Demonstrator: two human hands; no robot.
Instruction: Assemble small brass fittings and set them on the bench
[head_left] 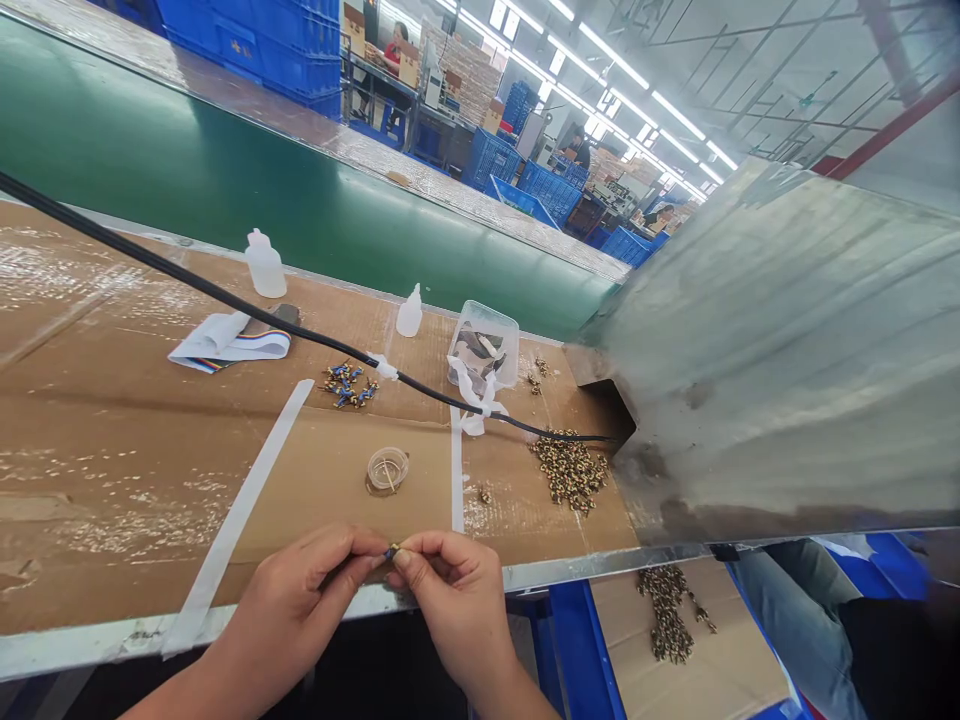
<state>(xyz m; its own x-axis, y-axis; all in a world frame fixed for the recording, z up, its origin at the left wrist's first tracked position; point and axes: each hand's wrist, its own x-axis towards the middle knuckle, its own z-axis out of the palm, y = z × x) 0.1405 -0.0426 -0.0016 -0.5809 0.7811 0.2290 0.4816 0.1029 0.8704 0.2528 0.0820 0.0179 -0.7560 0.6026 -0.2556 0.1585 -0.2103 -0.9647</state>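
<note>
Above the front edge of the cardboard-covered bench (352,440), my left hand (304,590) and my right hand (457,585) meet fingertip to fingertip. Both are closed in a pinch on one small dark part (391,551) with brass and blue on it; the fingers hide most of it. Just beyond them stands a small clear round cup (388,470) with a thin stick in it. Farther back lies a small pile of blue, black and brass parts (349,385). To the right is a larger heap of black and brass parts (571,470).
A black cable (322,347) crosses above the bench to a metal housing (780,360) at right. Behind are two white bottles (266,265), a folded striped strip (229,340), a clear tub (484,345) and a green conveyor (300,185). More parts (670,615) lie lower right, near a person's leg.
</note>
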